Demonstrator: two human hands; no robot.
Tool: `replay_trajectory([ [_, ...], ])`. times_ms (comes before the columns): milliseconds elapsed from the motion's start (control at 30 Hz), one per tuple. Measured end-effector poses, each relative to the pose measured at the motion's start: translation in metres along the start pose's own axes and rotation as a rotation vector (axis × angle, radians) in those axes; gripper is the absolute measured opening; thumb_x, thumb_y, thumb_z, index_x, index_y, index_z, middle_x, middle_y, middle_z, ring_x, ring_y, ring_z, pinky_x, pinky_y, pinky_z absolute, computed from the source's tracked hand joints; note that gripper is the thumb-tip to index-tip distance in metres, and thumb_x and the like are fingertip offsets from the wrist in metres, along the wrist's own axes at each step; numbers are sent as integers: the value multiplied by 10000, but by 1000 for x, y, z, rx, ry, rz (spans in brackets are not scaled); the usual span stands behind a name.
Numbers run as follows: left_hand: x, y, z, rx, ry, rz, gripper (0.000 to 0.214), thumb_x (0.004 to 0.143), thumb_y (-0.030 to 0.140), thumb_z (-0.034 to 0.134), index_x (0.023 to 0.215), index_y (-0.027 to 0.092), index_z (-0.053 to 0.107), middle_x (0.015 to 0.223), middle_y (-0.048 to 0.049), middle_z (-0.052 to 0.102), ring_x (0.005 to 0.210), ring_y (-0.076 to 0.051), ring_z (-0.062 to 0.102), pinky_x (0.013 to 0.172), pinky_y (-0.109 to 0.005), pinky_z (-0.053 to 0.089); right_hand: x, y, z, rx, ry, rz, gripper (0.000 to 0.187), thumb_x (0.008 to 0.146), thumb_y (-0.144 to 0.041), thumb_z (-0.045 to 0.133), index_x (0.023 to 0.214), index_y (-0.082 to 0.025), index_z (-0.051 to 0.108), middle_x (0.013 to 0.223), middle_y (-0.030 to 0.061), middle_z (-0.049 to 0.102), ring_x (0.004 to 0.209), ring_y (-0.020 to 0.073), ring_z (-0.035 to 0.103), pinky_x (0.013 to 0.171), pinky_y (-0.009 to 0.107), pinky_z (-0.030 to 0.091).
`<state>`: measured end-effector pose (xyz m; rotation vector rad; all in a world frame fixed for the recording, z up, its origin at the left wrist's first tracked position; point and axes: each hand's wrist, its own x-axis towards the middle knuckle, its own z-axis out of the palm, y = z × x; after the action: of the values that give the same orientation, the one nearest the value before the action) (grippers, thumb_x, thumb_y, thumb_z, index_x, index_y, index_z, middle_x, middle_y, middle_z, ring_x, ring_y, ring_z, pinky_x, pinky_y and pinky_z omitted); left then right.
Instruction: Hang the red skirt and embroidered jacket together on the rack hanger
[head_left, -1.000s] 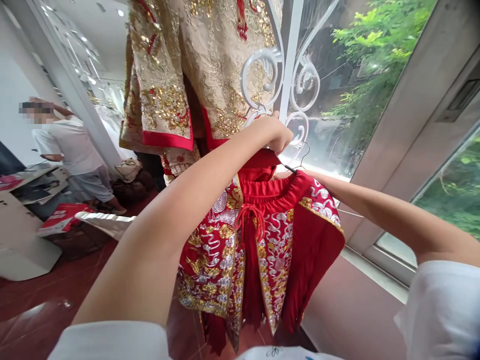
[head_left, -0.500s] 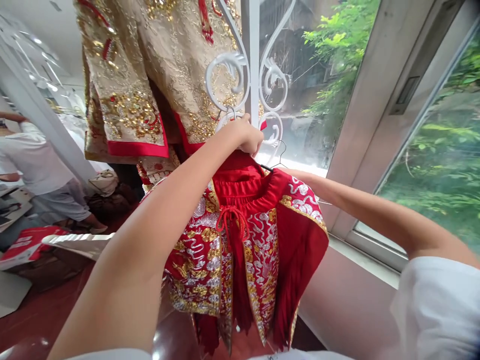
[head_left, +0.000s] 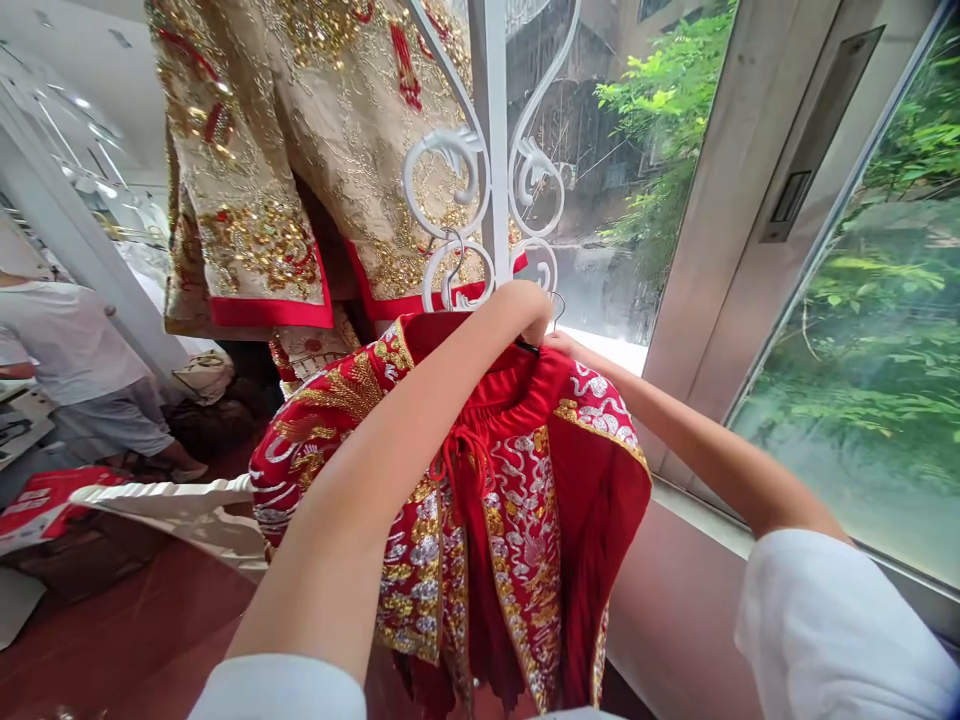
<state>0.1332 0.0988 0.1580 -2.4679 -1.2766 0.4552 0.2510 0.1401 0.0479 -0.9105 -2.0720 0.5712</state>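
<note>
A red skirt (head_left: pixel 517 480) embroidered in silver and gold hangs in front of me, with a gathered waistband and a red cord bow (head_left: pixel 465 455). Behind it, a matching red jacket (head_left: pixel 322 420) hangs from a metal hook (head_left: pixel 452 265). My left hand (head_left: pixel 531 305) is bent down over the right part of the waistband, beside a black hanger piece (head_left: pixel 527 347); its curled fingertips are hidden. Close against it, my right hand (head_left: pixel 561 345) grips the skirt's right top corner. A second thin hook (head_left: pixel 558 308) rises just behind the hands.
A white scrolled metal frame (head_left: pixel 495 150) stands behind the garments. Beyond it hangs a beige beaded garment (head_left: pixel 352 170) with red trim. A window (head_left: pixel 847 330) fills the right side. At far left, a person (head_left: pixel 75 350) in white stands near a red bag (head_left: pixel 52 500).
My left hand has moved right and down from near the jacket's hook to the waistband, beside my right hand. More of the jacket's left shoulder and sleeve now shows.
</note>
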Motion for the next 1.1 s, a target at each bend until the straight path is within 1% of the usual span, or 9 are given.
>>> replay_trajectory([
  [133, 10, -20, 21, -137, 209, 143, 251, 751, 265, 542, 887, 143, 715, 789, -99, 663, 747, -208, 597, 648, -303, 412, -12, 3, -7, 134, -44, 125, 192, 640, -336, 633, 650, -158, 561, 613, -27, 551, 621, 123, 479, 603, 261, 396],
  [233, 10, -24, 33, -168, 404, 100, 272, 805, 269, 479, 927, 152, 692, 900, -105, 669, 784, -195, 605, 629, -279, 402, -28, 5, -13, 299, -87, 118, 313, 602, -313, 717, 865, -159, 643, 828, 3, 656, 776, 156, 566, 724, 274, 440],
  [333, 7, -23, 37, -173, 487, 61, 304, 834, 265, 433, 968, 140, 675, 932, -131, 663, 819, -218, 615, 627, -291, 410, -40, 11, -13, 472, -92, 245, 351, 602, -381, 728, 863, -154, 666, 783, 24, 679, 718, 165, 592, 673, 284, 458],
  [467, 8, -21, 34, -147, 450, 55, 315, 818, 290, 445, 992, 157, 671, 957, -133, 667, 839, -233, 624, 655, -301, 432, -44, 20, -5, 558, 202, 309, 344, 614, -436, 694, 799, -147, 668, 670, 8, 659, 583, 125, 544, 574, 256, 416],
  [600, 21, -11, 23, -164, 248, 157, 395, 704, 395, 596, 1033, 188, 663, 997, -93, 680, 847, -231, 628, 683, -279, 455, -41, 22, 0, 285, 561, 166, 304, 702, -415, 587, 762, -129, 670, 583, -16, 593, 540, 96, 451, 512, 228, 316],
  [733, 37, 10, 22, -99, 164, 119, 409, 706, 305, 620, 1066, 113, 651, 1036, -167, 668, 899, -278, 632, 712, -309, 478, -43, 19, -1, 121, 701, 61, 252, 732, -365, 563, 647, -137, 628, 596, -1, 584, 573, 104, 459, 532, 236, 321],
  [833, 41, 16, 30, -177, 307, 44, 322, 760, 182, 518, 1046, 115, 650, 1052, -182, 658, 922, -286, 638, 716, -329, 485, -48, 19, -1, 287, 606, 94, 207, 689, -361, 632, 703, -156, 620, 675, 8, 623, 604, 117, 508, 555, 243, 376],
  [1000, 37, 10, 42, -284, 463, -24, 321, 754, 79, 431, 990, 125, 642, 1024, -167, 661, 953, -285, 633, 736, -339, 482, -52, 36, 2, 567, 78, 346, 331, 635, -387, 702, 882, -181, 624, 775, 22, 661, 600, 122, 527, 532, 256, 440],
  [1100, 38, 7, 45, -292, 518, -45, 316, 757, 93, 428, 990, 144, 636, 1008, -156, 658, 961, -277, 628, 756, -337, 477, -53, 49, 5, 553, -17, 441, 289, 631, -378, 706, 827, -182, 622, 700, 16, 642, 571, 132, 530, 501, 267, 456],
])
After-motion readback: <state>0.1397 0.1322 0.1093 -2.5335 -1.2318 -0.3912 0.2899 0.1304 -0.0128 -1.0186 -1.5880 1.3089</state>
